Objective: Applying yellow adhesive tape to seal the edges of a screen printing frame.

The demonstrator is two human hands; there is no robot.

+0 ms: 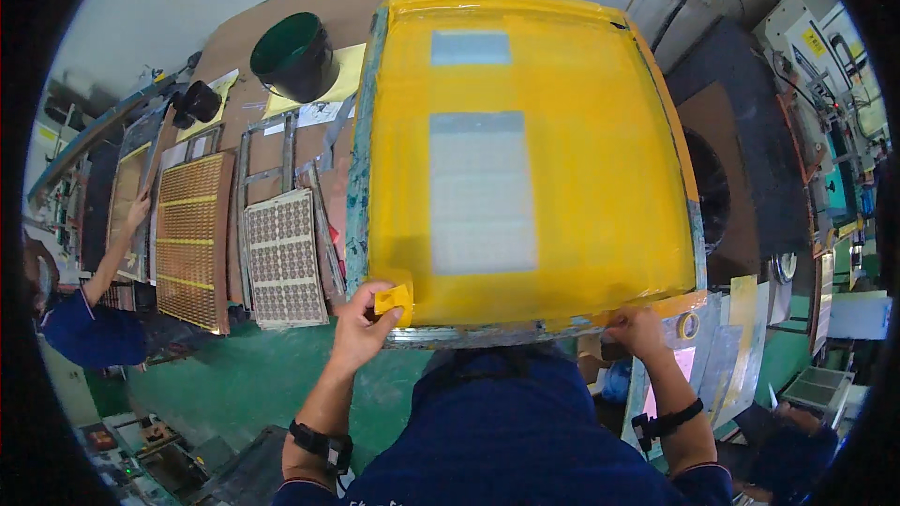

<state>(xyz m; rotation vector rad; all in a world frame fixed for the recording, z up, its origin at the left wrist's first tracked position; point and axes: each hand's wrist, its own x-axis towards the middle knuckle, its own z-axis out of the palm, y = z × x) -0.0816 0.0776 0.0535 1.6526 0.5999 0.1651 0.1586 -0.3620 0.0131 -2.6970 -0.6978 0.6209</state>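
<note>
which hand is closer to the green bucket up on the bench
Left. The left hand grips a yellow scraper below the green bucket; the right hand is farther right.

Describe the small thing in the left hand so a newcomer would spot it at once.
Find the big yellow screen frame. At its near-left corner the left hand pinches a small yellow pad. It is the only loose piece there, a little darker than the mesh.
</note>
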